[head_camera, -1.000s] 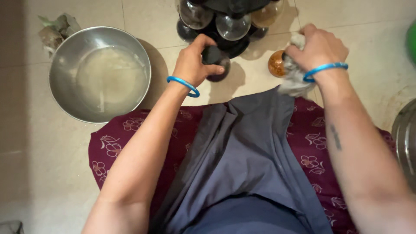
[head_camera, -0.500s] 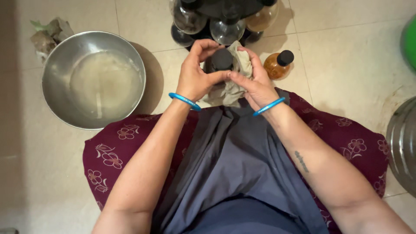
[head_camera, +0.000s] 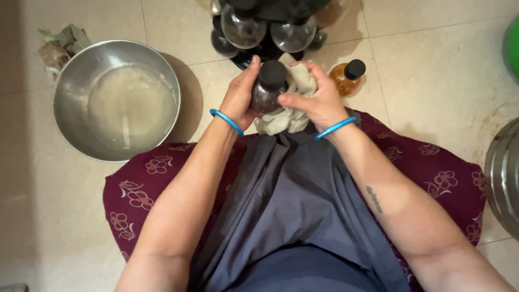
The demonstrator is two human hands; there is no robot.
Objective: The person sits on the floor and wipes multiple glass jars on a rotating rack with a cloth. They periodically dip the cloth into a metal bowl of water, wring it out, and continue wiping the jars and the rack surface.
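Note:
My left hand [head_camera: 240, 97] grips a small dark jar with a black lid [head_camera: 268, 86] from its left side. My right hand [head_camera: 319, 100] presses a crumpled off-white cloth [head_camera: 286, 116] against the jar's right side and underside. Both hands are raised over my lap, above a grey garment and a maroon flowered cloth [head_camera: 146, 189]. Each wrist carries a blue bangle. Just right of my right hand, an amber bottle with a black cap [head_camera: 348, 75] stands on the tiled floor.
A steel bowl [head_camera: 70, 97] with cloudy water sits on the floor at the left, with a scrap of scrubbing material [head_camera: 59, 46] beyond it. A dark rack of rounded glass jars [head_camera: 265, 27] stands ahead. Another steel vessel's rim [head_camera: 505, 173] shows at the right edge.
My right hand left the amber bottle and brought the cloth over to the dark jar. My left hand lifted the jar toward my lap, and both hands now close around it.

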